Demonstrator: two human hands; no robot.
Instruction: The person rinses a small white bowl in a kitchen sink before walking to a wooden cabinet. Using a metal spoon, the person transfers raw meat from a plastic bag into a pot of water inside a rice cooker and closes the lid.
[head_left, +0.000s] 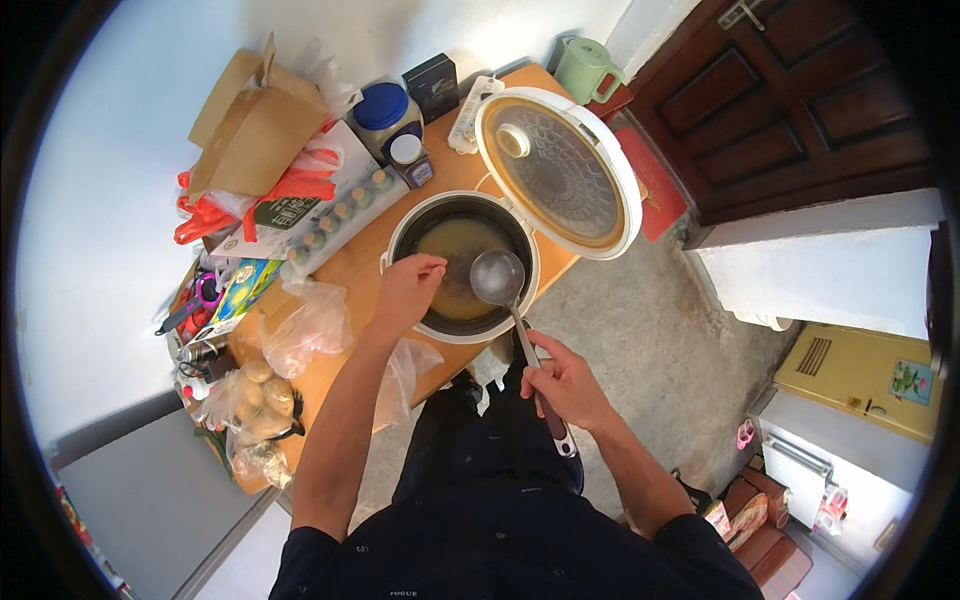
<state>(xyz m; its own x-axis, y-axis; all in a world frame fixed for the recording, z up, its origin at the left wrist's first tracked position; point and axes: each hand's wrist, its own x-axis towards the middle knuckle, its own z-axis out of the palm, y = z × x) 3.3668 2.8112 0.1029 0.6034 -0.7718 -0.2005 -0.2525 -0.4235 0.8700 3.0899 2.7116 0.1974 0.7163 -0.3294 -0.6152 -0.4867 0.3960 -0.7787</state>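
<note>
An open rice cooker (401, 315) stands on the wooden table, with yellowish, cloudy liquid (450, 300) in its dark inner pot. Its lid (559, 172) is raised and tilted back to the right. My right hand (571, 381) grips a metal ladle (519, 322) by its handle. The ladle's bowl is over the pot's right half; whether it touches the liquid cannot be told. Above the pot's left rim is my left hand (409, 289), thumb and fingers pinched together. I see nothing between those fingertips.
Left of the cooker lie a clear plastic bag (319, 330) and a bag of round, potato-like produce (262, 401). Behind are a printed carton (330, 206), an open cardboard box (251, 135), a blue-lidded jar (381, 109), a power strip (476, 112) and a green pitcher (589, 71).
</note>
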